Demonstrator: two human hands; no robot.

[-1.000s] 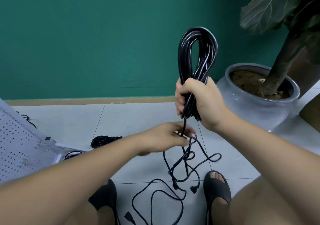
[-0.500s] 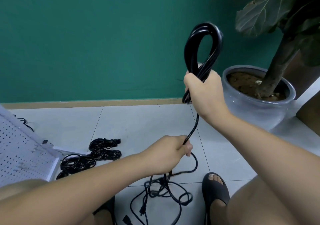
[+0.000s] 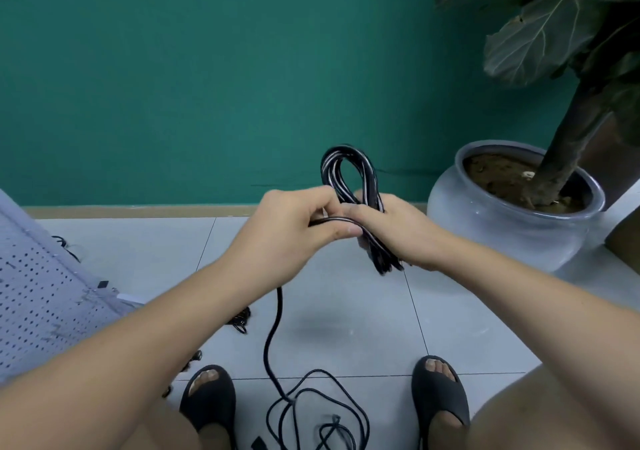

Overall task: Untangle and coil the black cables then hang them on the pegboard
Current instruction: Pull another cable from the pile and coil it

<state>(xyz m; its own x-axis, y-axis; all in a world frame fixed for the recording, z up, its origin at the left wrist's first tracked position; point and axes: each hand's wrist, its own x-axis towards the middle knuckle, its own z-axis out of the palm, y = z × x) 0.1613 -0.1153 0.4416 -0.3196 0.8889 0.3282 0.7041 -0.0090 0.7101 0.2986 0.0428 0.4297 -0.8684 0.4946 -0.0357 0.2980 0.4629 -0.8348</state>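
Black cable coil (image 3: 346, 153) held up mid-scene, above the tiled floor (image 3: 346, 314) and in front of the green wall (image 3: 173, 68). Top loop standing upright above both hands; bottom end of the bundle poking out underneath, tilted toward the right.

Right hand (image 3: 401, 233) wrapped round the waist of the bundle, fingers curled tight about the strands. Left hand (image 3: 294, 229) pressed up against it from the left, fingers bent, thumb and fingertips pinching a single strand laid crosswise over the bundle just under the loop.

Loose tail (image 3: 275, 321) dropping from beneath the left hand to the near floor, ending in a slack tangle (image 3: 311, 408) between left sandal (image 3: 209, 397) and right sandal (image 3: 440, 394). Dark plug (image 3: 259, 444) at the very near edge, partly cut off.

White pegboard (image 3: 38, 297) lying tilted at the left edge. Smaller coiled cables (image 3: 240, 319) on the floor just beside its near-right corner, mostly hidden behind the left forearm.

Grey pot (image 3: 502, 234) of soil on the right, close to the wall, near the right hand but apart from it; leafy plant (image 3: 540, 33) rising out of it toward the top right corner.
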